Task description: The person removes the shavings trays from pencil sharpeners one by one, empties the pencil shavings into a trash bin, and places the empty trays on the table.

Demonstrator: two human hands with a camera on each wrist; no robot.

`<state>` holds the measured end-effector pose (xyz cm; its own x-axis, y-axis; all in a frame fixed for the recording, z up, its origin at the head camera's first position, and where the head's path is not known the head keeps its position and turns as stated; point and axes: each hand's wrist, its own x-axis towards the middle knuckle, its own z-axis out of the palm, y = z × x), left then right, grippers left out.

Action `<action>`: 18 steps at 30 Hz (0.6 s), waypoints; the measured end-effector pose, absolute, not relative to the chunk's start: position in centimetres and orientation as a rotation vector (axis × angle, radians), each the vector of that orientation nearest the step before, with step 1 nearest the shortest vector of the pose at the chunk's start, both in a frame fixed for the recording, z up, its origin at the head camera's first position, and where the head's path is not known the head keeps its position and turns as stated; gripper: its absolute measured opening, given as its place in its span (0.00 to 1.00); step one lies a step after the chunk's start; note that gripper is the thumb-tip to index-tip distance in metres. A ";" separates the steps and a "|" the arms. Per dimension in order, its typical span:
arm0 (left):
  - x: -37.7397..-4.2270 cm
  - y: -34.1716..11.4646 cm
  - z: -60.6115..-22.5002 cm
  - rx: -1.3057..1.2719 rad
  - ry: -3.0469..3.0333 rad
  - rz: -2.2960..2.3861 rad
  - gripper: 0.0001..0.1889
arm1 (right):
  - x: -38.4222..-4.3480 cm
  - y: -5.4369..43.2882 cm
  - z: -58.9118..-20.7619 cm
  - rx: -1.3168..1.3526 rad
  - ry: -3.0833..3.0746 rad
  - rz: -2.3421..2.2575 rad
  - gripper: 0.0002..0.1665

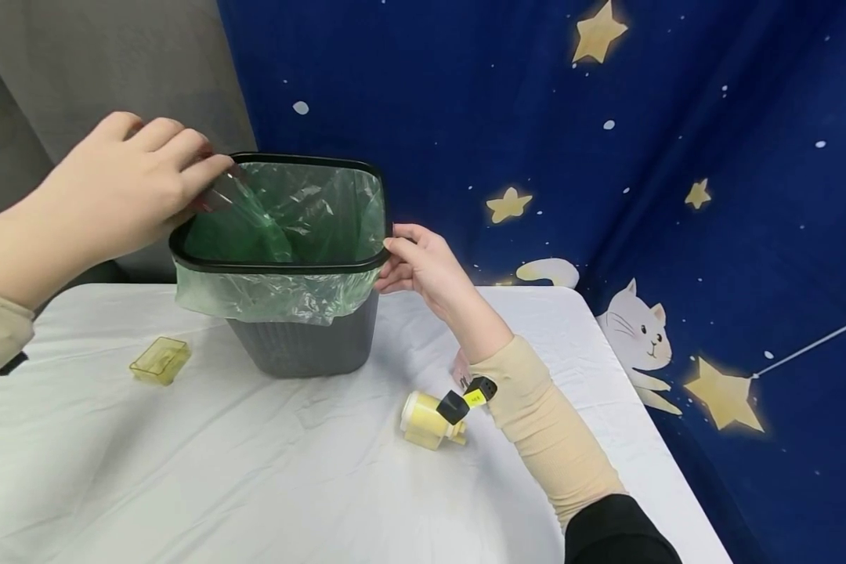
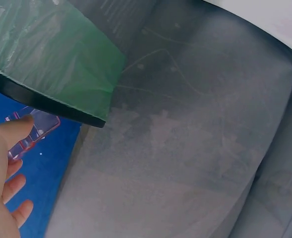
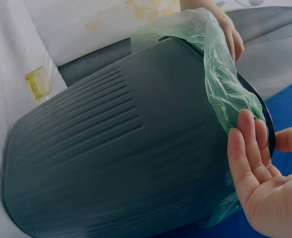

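A grey trash can (image 1: 303,345) with a black rim (image 1: 282,268) stands on the table, slightly tilted. Its green plastic liner (image 1: 275,296) is folded over the rim. My left hand (image 1: 144,176) is above the can's left rim, holding a clear plastic piece with pinkish-red edges (image 2: 45,124) between thumb and fingers. Its exact kind cannot be told. On the right side, my right hand (image 1: 426,266) pinches the rim, thumb at the edge and fingers (image 3: 245,148) against the liner and outer wall.
A small yellow see-through box (image 1: 160,360) lies on the white table (image 1: 254,470), left of the can. Nearer me, a yellow pump bottle (image 1: 425,421) lies on its side by my right sleeve. Something pink (image 1: 460,366) is partly hidden behind that sleeve. A blue star-patterned curtain (image 1: 423,94) hangs behind.
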<state>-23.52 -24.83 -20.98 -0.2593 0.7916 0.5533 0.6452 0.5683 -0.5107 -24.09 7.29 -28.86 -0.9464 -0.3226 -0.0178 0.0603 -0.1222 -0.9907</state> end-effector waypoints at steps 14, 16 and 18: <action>-22.3 -26.5 -21.4 -0.869 -2.151 0.103 0.31 | -23.9 7.3 -28.9 -0.301 1.885 -2.155 0.31; -22.3 -26.9 -21.5 -0.852 -2.141 0.061 0.28 | -23.9 7.3 -28.9 -0.300 1.884 -2.156 0.31; -22.1 -27.2 -21.6 -0.812 -2.148 0.022 0.32 | -23.9 7.3 -28.9 -0.304 1.884 -2.158 0.30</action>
<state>-22.05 -27.18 -21.63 -0.4558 0.5574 0.6939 0.5433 0.7917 -0.2792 -23.90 7.29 -28.88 -0.9445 -0.3283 -0.0132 0.0574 -0.1253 -0.9905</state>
